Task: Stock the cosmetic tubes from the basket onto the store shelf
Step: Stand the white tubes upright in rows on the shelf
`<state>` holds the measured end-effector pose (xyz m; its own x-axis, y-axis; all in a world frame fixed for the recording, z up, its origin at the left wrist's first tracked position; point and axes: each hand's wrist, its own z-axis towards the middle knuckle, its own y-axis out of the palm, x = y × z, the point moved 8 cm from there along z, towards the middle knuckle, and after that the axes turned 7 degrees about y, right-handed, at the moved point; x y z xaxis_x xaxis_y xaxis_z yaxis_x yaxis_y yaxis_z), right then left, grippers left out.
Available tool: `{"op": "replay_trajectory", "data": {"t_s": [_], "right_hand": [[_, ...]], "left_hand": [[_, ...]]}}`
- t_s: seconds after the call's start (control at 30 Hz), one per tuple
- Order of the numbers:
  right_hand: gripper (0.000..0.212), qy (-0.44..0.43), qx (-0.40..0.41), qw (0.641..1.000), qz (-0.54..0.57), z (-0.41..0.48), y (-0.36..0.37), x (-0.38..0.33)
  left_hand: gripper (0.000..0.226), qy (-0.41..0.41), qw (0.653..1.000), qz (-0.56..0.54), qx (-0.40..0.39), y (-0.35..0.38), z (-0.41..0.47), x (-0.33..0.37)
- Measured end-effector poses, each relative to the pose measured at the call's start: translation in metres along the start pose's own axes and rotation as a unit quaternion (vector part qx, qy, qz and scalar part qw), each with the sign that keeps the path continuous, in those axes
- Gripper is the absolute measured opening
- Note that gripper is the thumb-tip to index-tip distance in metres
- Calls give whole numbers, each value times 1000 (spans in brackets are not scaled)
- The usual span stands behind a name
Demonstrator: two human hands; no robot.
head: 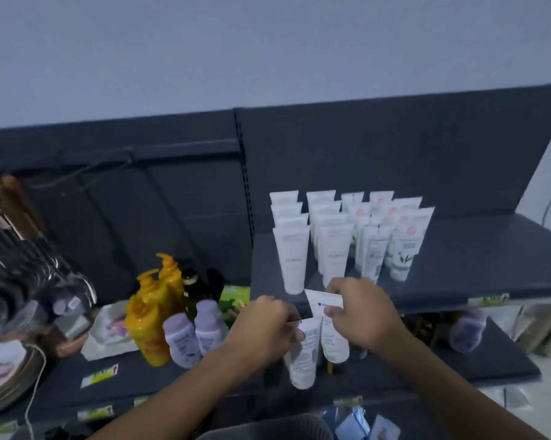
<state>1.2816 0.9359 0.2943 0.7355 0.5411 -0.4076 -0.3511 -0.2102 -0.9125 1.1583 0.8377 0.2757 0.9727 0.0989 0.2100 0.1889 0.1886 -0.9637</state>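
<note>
Several white cosmetic tubes (347,236) stand cap-down in rows on the dark grey upper shelf (477,265). In front of that shelf's edge, my left hand (264,328) grips a white tube (304,357) by its crimped top, and the tube hangs cap-down. My right hand (359,312) grips another white tube (329,331) with blue print near its crimp, close beside the first. The dark rim of the basket (264,428) shows at the bottom edge, with its contents hidden.
On the lower shelf (477,360) at left stand yellow pump bottles (153,312), two lilac bottles (191,338) and a dark bottle (193,292). Stacked plates (4,373) and glassware sit at far left. Another lilac bottle (466,328) stands at right. Packets (359,420) lie below.
</note>
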Motion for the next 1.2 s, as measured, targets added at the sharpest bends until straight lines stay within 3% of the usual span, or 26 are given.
{"op": "replay_trajectory", "data": {"t_s": [0.37, 0.53, 0.77, 1.2], "right_hand": [[18, -100, 8, 995, 13, 51, -85, 67], [13, -119, -7, 993, 19, 84, -105, 114], [15, -128, -19, 991, 41, 119, -132, 172], [11, -116, -8, 992, 46, 177, -180, 260]], "left_hand": [[4, -3, 1000, -28, 8, -25, 95, 91], [11, -7, 999, -36, 32, -17, 133, 127], [11, -38, 998, -22, 39, -6, 183, 159], [21, 9, 999, 1, 46, 11, 271, 223]]}}
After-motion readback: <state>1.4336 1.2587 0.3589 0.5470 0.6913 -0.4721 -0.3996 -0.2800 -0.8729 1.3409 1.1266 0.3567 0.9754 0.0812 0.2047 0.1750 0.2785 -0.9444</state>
